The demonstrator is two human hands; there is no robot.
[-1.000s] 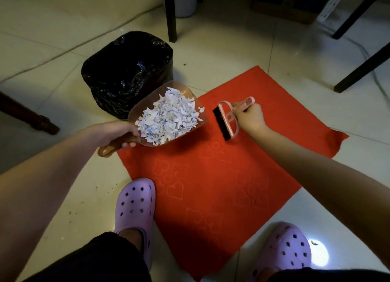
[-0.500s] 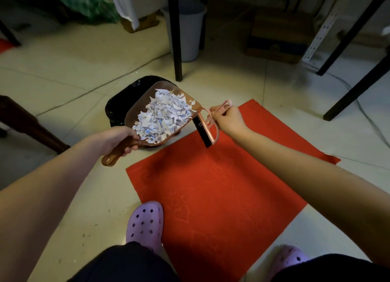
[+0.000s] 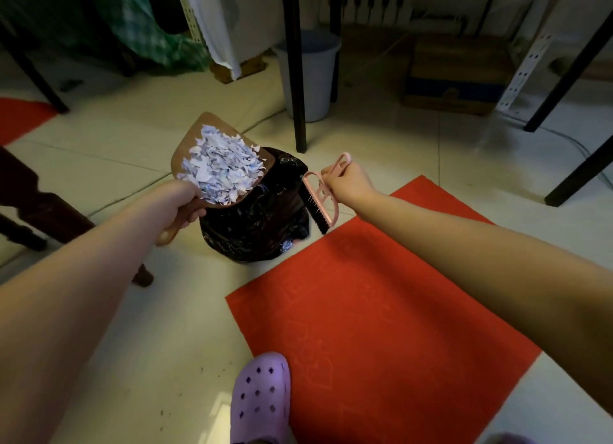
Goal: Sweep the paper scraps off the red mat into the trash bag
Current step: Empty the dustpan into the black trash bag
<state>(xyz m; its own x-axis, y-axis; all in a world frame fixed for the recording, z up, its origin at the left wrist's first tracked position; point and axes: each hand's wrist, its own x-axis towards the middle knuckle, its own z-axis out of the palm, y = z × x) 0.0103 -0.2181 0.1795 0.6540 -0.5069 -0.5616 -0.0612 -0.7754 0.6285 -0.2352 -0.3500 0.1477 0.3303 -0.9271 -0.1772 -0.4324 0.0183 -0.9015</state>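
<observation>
My left hand (image 3: 180,208) grips the handle of a brown dustpan (image 3: 189,138) raised above the black trash bag (image 3: 258,224). A heap of white paper scraps (image 3: 222,168) fills the pan. My right hand (image 3: 348,181) holds a pink hand brush (image 3: 320,198) with black bristles, hanging just right of the bag's rim. The red mat (image 3: 381,311) lies on the tiled floor in front of the bag, and I see no scraps on it.
A black table leg (image 3: 295,65) and a grey bucket (image 3: 315,75) stand behind the bag. A dark wooden furniture leg (image 3: 39,211) is at the left. A cardboard box (image 3: 457,75) and more black legs are at the right. My purple clog (image 3: 262,397) rests by the mat's edge.
The dustpan full of scraps has risen and shifted left over the trash bag. My right hand with the brush followed toward the bag's right side. My view tilted up.
</observation>
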